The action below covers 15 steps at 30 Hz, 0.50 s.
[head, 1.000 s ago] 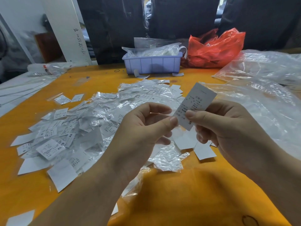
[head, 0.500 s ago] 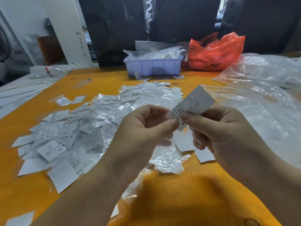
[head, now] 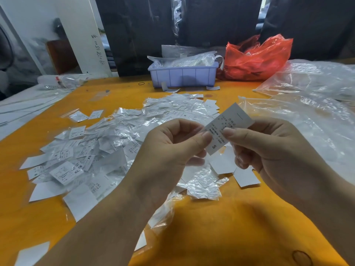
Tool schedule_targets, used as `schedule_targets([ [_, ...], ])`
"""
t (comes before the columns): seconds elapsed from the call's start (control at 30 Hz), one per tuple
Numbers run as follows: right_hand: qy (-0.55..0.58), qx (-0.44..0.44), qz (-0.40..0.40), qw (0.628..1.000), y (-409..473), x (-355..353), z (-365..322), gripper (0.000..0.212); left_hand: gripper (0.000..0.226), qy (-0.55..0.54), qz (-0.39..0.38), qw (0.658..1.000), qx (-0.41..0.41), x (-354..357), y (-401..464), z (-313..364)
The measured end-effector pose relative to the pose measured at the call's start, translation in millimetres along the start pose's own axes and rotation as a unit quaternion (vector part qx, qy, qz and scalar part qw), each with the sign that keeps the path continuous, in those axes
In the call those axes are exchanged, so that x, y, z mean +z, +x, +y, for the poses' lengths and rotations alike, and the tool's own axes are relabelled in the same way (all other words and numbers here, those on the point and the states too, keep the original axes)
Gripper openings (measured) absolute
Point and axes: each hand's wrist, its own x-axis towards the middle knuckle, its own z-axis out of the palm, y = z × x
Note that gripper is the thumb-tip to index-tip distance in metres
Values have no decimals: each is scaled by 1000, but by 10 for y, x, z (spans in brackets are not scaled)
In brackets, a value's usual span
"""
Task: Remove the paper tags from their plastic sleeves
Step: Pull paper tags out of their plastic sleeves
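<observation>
A white paper tag [head: 233, 120] printed with an "S" is held up over the orange table [head: 240, 227], tilted up to the right. My left hand [head: 169, 150] pinches its lower left edge between thumb and forefinger. My right hand [head: 269, 148] pinches it from the right, thumb on the printed face. Whether a clear sleeve still covers the tag cannot be told. A wide pile of sleeved tags [head: 119, 135] spreads across the table to the left and behind. Loose white tags [head: 246, 177] and crumpled empty sleeves [head: 203, 187] lie under my hands.
A lavender plastic bin [head: 182, 75] with plastic bags stands at the back centre. A red plastic bag [head: 253, 60] sits to its right. Large clear plastic bags [head: 317, 116] cover the table's right side. White sheets [head: 23, 108] lie at the far left.
Both hands have stayed together on the tag. The tag has slid slightly down and left between the fingers, and my left thumb now overlaps more of its lower edge.
</observation>
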Motion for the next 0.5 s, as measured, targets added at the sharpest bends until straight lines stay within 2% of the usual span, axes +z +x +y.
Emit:
schedule_targets([
  [0.17,0,29,-26,999,0,28,-2,24,19,2,9,1000,-3,0,15,-19],
  [0.23,7,28,-2,1000,5,9,-14,17,17,5,8,1000,-6,-1,22,-31],
  [0.37,-26,2,51,998,5,-43,-25,18,12,1,-4,1000,-10,14,22,-43],
  [0.5,-55,6,-3,998,-24,26,-3,21,16,0,8,1000,-13,14,14,-45],
])
